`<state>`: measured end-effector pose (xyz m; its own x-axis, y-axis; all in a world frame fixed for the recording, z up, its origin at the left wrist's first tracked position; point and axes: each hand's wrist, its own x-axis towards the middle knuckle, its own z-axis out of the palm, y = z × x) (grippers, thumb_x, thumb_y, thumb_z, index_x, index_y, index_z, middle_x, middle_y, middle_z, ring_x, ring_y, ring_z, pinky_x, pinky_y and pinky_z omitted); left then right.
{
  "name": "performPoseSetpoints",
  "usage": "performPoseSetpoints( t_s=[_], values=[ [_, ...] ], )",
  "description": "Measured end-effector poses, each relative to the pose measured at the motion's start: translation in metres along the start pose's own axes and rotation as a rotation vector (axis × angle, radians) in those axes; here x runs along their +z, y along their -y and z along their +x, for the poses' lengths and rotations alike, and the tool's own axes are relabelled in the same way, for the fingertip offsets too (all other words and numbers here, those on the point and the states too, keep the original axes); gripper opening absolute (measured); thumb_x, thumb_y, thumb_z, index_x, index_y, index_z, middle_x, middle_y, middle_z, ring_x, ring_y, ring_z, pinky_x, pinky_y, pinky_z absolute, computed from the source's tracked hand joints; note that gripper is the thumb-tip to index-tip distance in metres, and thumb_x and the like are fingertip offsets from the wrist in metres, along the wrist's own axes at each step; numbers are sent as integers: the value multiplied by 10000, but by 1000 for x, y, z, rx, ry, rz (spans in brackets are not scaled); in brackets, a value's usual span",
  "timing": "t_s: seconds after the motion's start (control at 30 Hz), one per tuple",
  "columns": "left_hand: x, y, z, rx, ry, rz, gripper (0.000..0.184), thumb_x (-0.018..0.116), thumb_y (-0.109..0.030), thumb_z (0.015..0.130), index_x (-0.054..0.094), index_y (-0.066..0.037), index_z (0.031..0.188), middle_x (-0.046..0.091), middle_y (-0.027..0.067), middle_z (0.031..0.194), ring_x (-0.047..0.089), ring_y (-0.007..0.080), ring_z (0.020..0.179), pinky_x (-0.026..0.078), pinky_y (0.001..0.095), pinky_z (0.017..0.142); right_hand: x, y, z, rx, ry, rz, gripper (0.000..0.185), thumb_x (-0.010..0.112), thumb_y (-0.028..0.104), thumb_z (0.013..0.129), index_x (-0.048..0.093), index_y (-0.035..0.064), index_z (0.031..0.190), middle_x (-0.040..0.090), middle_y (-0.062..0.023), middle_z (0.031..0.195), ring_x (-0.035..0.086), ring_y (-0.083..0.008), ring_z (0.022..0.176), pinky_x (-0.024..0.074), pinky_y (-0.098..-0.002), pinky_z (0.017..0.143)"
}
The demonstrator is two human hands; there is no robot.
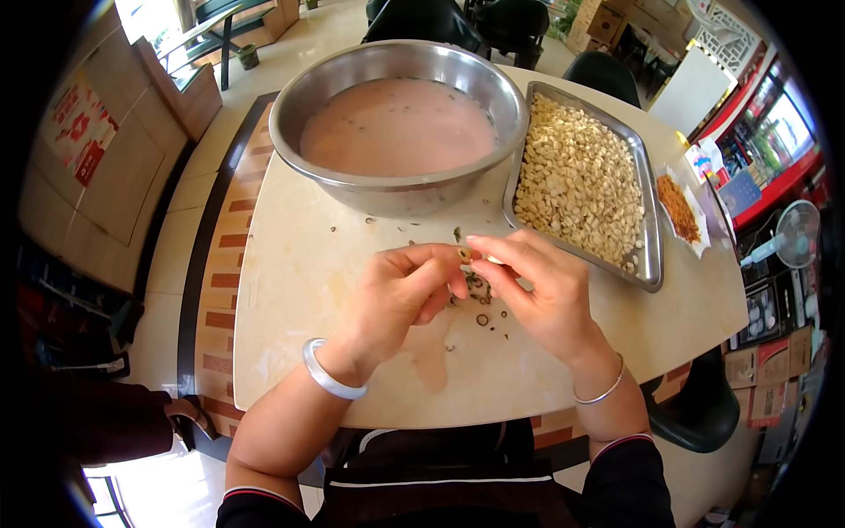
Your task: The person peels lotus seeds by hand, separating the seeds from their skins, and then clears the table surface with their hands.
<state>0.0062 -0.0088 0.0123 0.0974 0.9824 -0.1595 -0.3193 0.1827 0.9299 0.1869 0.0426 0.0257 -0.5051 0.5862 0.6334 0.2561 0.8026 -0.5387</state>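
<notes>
My left hand [409,286] has its thumb and index finger pinched on a small pale yellowish piece [464,253], its kind unclear. Fingertip to fingertip with it, my right hand [541,282] is closed on another small pale piece [495,260], mostly hidden by the fingers. Under both hands, dark ring-shaped scraps [481,319] lie scattered on the table. Beyond them stands a large steel basin [400,192] of cloudy pink liquid [400,128] with dark bits floating in it. To the right, a metal tray [653,255] is heaped with similar pale pieces [581,176].
The cream table [299,352] has a wet patch near its front edge. Right of the tray, an orange-brown crumbly food [678,209] lies on white paper. A small fan [795,236] and cardboard boxes [768,374] are farther right. Dark chairs [606,77] surround the table.
</notes>
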Motion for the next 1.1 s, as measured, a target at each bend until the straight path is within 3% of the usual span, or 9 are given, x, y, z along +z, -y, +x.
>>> performPoseSetpoints(
  t_s=[0.27,0.37,0.47,0.67,0.77,0.87,0.97,1.03,1.1],
  values=[
    [-5,4,2,-32,-10,-91,296,539,-223,961,675,33,1022,585,-9,720,377,46,508,284,204,477,2,-2,-2,-151,12,-193,208,711,15,801,690,58,1003,614,-71,791,622,-223,631,498,-324,544],
    [-2,-4,1,2,-47,-138,323,540,-230,962,658,40,1095,586,-11,721,382,45,504,285,200,474,-5,-6,-5,-139,210,-198,169,718,60,807,683,61,973,610,-80,746,609,-243,598,489,-333,533],
    [-4,-4,1,3,-48,-134,338,545,-232,961,647,42,1130,591,-10,726,386,44,503,286,198,476,-6,-15,-9,20,351,-56,160,707,89,822,677,57,976,585,-88,654,590,-272,557,479,-346,518],
    [-3,-4,2,-53,-20,-96,322,554,-229,957,652,41,1103,586,-8,725,393,45,515,284,199,481,-10,0,-1,525,212,135,149,675,72,869,661,39,1014,619,-106,639,586,-198,523,472,-302,524],
    [-3,-1,3,-109,42,-11,330,549,-248,969,650,43,1088,577,3,730,383,49,510,274,205,468,-17,10,6,518,286,257,181,671,70,883,654,49,1063,659,-95,684,587,-146,546,471,-279,529],
    [-7,8,5,-105,109,19,406,520,-335,1003,636,41,1101,573,27,750,374,60,504,259,209,452,-10,-4,-3,276,253,161,228,670,78,890,653,68,1118,668,-68,677,600,-134,547,470,-279,517],
    [-4,1,6,-106,70,-102,562,458,-480,1012,597,38,1179,583,31,824,393,68,544,258,210,456,-33,-22,9,290,-190,-228,277,686,89,878,659,77,1153,685,-78,756,621,-145,587,490,-276,555],
    [-1,-2,5,-118,26,-205,670,404,-572,1004,554,32,1252,587,36,894,406,71,574,262,207,463,-57,-49,7,99,-37,-952,285,717,134,850,687,70,1126,653,-92,1068,645,-199,852,530,-285,669],
    [-3,-4,6,-153,37,-239,732,373,-624,986,514,19,1306,581,41,959,438,76,628,273,203,478,-52,-50,6,80,-114,-840,247,729,132,831,711,71,1070,631,-80,1022,628,-232,892,530,-319,716]
  ],
)
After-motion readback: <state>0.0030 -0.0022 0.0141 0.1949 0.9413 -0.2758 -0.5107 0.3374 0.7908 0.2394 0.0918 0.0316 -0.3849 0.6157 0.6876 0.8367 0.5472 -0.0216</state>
